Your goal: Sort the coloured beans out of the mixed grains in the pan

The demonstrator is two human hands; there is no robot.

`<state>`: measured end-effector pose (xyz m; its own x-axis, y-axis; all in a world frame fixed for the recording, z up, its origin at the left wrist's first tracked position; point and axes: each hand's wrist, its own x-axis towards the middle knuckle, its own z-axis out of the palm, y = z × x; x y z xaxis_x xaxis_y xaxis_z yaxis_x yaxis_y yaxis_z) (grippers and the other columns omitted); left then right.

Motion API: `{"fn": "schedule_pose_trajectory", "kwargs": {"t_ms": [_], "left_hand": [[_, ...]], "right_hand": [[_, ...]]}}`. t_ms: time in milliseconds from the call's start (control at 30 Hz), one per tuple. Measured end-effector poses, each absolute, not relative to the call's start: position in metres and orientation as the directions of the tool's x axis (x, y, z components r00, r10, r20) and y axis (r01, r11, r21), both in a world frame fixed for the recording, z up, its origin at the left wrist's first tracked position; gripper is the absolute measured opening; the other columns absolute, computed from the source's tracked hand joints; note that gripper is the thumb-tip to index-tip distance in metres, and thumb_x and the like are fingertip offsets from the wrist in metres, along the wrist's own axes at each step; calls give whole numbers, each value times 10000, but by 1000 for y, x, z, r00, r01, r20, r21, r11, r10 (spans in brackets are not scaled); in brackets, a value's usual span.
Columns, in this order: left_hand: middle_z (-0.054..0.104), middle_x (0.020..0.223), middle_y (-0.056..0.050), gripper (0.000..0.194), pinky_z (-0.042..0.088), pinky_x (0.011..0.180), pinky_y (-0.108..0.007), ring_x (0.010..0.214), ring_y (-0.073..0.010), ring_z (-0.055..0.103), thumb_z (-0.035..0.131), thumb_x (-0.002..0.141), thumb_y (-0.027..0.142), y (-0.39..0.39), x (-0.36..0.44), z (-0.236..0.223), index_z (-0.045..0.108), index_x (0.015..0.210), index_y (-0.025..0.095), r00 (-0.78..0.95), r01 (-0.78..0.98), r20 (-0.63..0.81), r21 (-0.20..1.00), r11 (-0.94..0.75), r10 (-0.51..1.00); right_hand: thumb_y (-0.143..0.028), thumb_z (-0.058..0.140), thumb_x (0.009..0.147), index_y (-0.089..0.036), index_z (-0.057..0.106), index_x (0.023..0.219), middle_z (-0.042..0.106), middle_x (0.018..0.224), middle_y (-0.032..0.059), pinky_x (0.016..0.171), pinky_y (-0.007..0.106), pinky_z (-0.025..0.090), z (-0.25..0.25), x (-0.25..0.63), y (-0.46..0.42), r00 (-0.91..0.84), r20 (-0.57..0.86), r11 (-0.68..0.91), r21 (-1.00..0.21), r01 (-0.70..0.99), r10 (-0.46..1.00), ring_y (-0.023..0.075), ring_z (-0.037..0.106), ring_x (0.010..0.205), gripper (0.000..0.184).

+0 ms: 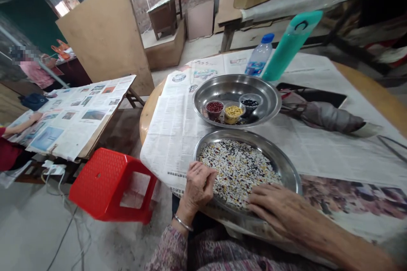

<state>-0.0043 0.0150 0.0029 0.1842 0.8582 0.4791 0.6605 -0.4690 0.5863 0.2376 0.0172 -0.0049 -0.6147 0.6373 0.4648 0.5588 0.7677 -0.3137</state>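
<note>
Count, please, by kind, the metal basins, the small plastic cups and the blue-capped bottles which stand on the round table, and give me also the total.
Metal basins: 2
Small plastic cups: 3
Blue-capped bottle: 1
Total: 6

L hand [197, 184] bunched at edge of steel tray [293, 168], R hand [280, 205] appar. touching its mixed grains [237, 167].

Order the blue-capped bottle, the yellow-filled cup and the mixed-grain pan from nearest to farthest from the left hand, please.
1. Mixed-grain pan: right at the left hand.
2. Yellow-filled cup: beyond, inside the farther pan.
3. Blue-capped bottle: behind the farther pan.
</note>
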Motion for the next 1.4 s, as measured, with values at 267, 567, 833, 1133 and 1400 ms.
{"fn": "schedule_pose_trajectory", "kwargs": {"t_ms": [267,567,833,1133,1400], "left_hand": [[633,811,-47,187,508,863,-391,843,-204,607,456,1015,241,13,-4,0,546,853,218,174,660,500,580,-477,848],[628,898,-69,123,510,832,-407,883,-228,587,437,1026,265,13,-1,-1,524,966,202,138,683,629,500,-533,766],[614,828,-44,133,467,755,-363,812,-204,553,444,1036,243,14,-1,2,512,929,202,137,657,651,504,-561,747],[624,829,-53,160,478,747,-372,808,-204,563,426,1033,218,14,-2,1,540,923,194,153,674,646,485,-557,748],[631,844,-58,180,503,793,-387,834,-211,574,416,1037,218,14,-1,0,555,926,194,155,695,645,467,-547,748]], "right_hand": [[-231,543,947,-204,649,1216,709,1139,114,810,406,542,2,194,67,-646,508,795,-142,591,570,264,638,1029,291],[-242,611,867,-203,653,1140,677,1160,118,1059,563,418,5,158,87,-841,390,926,-196,322,374,291,589,1118,279],[-261,492,967,-176,686,973,682,1149,158,895,463,505,-3,200,114,-668,394,747,-75,661,631,308,607,1071,211],[-350,546,971,-187,616,1278,681,1206,145,906,422,574,-4,209,48,-661,378,762,-290,580,648,271,634,1108,355],[-157,550,934,-173,707,1057,701,1178,128,977,459,513,4,162,73,-817,436,926,-169,338,378,274,577,1148,200]]}}
